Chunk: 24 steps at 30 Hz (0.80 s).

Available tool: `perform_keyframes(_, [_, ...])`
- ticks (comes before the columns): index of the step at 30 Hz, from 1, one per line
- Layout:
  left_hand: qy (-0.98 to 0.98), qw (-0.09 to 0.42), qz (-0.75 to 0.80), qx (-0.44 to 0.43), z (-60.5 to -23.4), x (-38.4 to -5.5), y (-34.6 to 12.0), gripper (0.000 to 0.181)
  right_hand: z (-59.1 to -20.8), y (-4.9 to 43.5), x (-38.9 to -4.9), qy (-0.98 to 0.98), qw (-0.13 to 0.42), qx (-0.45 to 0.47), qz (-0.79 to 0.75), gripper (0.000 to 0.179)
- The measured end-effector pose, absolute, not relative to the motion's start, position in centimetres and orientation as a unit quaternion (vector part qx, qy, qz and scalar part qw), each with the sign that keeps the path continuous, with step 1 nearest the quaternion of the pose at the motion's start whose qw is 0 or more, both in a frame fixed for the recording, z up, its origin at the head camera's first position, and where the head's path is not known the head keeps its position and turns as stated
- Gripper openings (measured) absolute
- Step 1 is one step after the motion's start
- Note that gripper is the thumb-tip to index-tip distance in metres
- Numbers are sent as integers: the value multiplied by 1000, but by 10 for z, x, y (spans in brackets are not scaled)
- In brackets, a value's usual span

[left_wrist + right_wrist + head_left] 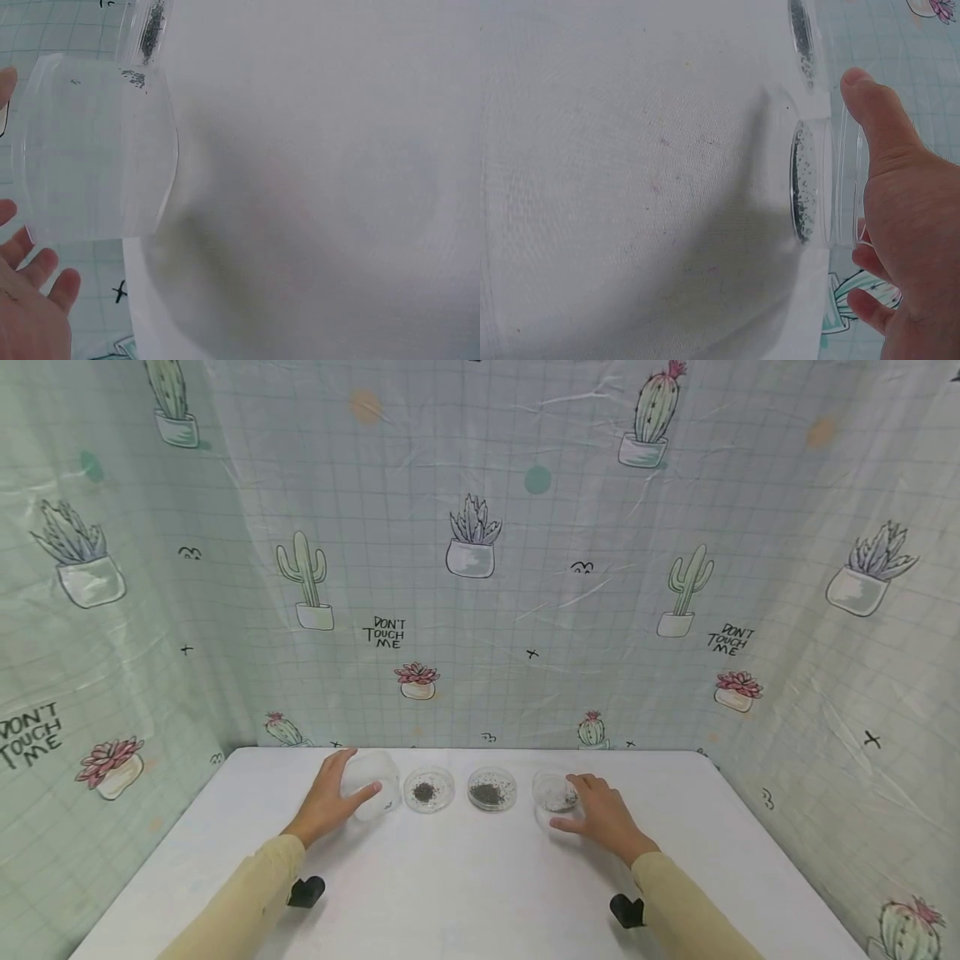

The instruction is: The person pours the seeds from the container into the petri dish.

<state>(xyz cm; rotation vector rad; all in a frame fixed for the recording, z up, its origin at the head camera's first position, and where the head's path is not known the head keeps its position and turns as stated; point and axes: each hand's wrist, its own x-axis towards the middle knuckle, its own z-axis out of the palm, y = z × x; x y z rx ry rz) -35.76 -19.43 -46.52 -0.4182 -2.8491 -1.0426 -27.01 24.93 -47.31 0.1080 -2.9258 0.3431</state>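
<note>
At the left end of a row, my left hand [333,797] is spread about a clear plastic container [94,154], thumb and fingers near its upper edge. A fingertip [21,244] appears to touch the wall; I cannot tell whether it bears on it. At the row's right end, my right hand [603,818] holds a clear lid [847,180] by its sides between thumb and fingers. A gap shows between that lid and the clear round dish [802,184] below, which has dark grains in it.
Two more clear round dishes stand between the hands: one with a small dark heap [424,792], the other with a wider dark heap [487,792]. All stand on a white table [465,885] near its back edge. A curtain printed with cacti [480,635] surrounds three sides.
</note>
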Motion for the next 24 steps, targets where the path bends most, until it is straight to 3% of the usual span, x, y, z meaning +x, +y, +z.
perform_keyframes(11, [-937, 17, -323, -133, -463, -365, -186, 85, -474, 249, -274, -988, 92, 31, 121, 85])
perform_keyframes(24, [-930, 26, -332, -153, -467, -366, -183, 72, -473, 254, -280, -988, 93, 20, 123, 84])
